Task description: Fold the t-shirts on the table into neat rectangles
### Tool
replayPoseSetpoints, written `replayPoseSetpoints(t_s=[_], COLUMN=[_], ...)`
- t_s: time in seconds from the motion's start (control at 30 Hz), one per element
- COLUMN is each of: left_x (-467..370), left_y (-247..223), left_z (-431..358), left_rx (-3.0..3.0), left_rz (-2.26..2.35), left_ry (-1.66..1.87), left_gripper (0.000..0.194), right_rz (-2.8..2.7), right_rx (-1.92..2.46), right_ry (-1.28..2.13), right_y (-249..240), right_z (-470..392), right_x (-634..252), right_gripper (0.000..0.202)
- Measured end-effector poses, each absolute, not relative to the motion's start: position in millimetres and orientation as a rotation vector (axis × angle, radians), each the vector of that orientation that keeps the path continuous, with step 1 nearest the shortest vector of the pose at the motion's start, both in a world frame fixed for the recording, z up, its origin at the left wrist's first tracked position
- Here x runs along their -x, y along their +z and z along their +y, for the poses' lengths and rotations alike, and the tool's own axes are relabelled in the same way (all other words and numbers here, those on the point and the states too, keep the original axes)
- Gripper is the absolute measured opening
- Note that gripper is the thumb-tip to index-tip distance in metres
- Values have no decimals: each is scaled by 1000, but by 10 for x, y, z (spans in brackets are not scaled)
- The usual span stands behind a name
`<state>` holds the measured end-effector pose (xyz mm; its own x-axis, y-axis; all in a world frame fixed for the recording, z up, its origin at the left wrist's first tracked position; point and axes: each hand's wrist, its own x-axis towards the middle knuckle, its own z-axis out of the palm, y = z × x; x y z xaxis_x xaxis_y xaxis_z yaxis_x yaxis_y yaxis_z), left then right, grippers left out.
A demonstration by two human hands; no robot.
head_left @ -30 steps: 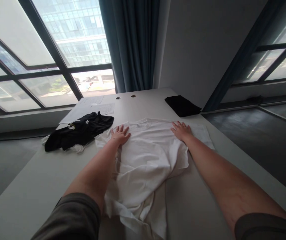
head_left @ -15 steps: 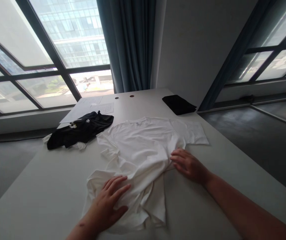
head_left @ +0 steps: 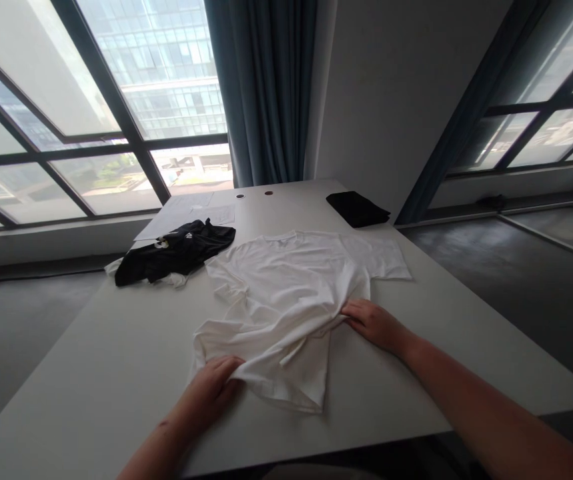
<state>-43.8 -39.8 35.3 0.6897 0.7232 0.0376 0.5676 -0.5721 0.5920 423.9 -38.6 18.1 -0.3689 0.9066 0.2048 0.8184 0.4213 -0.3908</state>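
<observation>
A white T-shirt (head_left: 291,280) lies spread on the white table, collar toward the far end, its lower half wrinkled and bunched. My left hand (head_left: 219,380) is closed on the shirt's near left part, with the thumb tucked under the cloth. On the right side edge, about mid-length, my right hand (head_left: 373,325) pinches the fabric, and folds run from there across toward the left. The shirt's near right hem corner rests on the table between the two hands.
A crumpled black garment (head_left: 176,250) with some white cloth under it lies at the left edge. Behind it are paper sheets (head_left: 181,210). A folded black cloth (head_left: 357,209) sits at the far right of the table (head_left: 416,373). Windows and a curtain (head_left: 266,93) stand beyond.
My left hand has gone from spread fingers over the shirt to gripping it. My right hand has closed on the side edge. The near hem has shifted away from me.
</observation>
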Motion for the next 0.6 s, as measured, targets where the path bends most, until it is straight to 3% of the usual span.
replayPoseSetpoints(t_s=[0.33,0.43,0.6], left_x=[396,250,-271], left_y=[839,866,822], left_z=[-717,-639,-264], left_rx=[-2195,-2201,-2521], left_rz=[752,783,1004], left_ry=[-3,94,386], left_gripper=[25,20,22], right_rz=[-2287,-2354,-2399], right_rx=[1704,1808,1725], right_ry=[739,812,601], right_y=[653,729,743], right_z=[-785,-829,-717], right_x=[-5212,-5304,-4705], right_gripper=[15,21,30])
